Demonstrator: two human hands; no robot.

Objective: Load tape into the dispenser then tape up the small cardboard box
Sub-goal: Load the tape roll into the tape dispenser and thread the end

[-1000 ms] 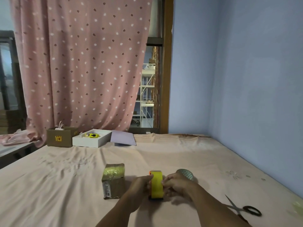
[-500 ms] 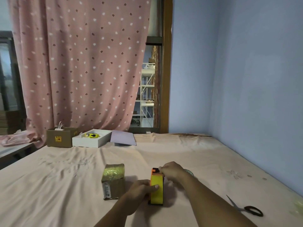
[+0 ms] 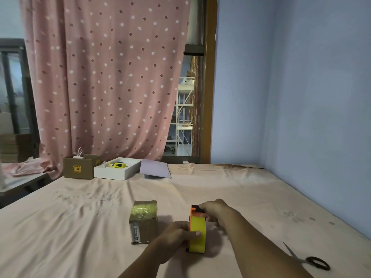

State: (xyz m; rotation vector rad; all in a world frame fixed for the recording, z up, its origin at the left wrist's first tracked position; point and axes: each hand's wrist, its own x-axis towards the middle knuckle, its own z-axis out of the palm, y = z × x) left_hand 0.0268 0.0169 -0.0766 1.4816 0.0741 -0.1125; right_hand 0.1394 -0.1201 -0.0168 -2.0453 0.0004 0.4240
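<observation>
An orange tape dispenser with a yellow tape roll in it stands on edge on the pink sheet. My left hand grips its near left side, thumb across the yellow tape. My right hand pinches the dispenser's far orange and black end from the right. The small cardboard box, with glossy yellowish tape over its top, sits just left of my left hand, apart from the dispenser.
Black-handled scissors lie at the near right. At the far left stand an open brown box, a white tray holding a yellow item, and a lilac sheet. A blue wall runs along the right.
My right hand moved from the dispenser's right side up to its far end. The dispenser shifted nearer to me. The other tape roll behind it is now hidden.
</observation>
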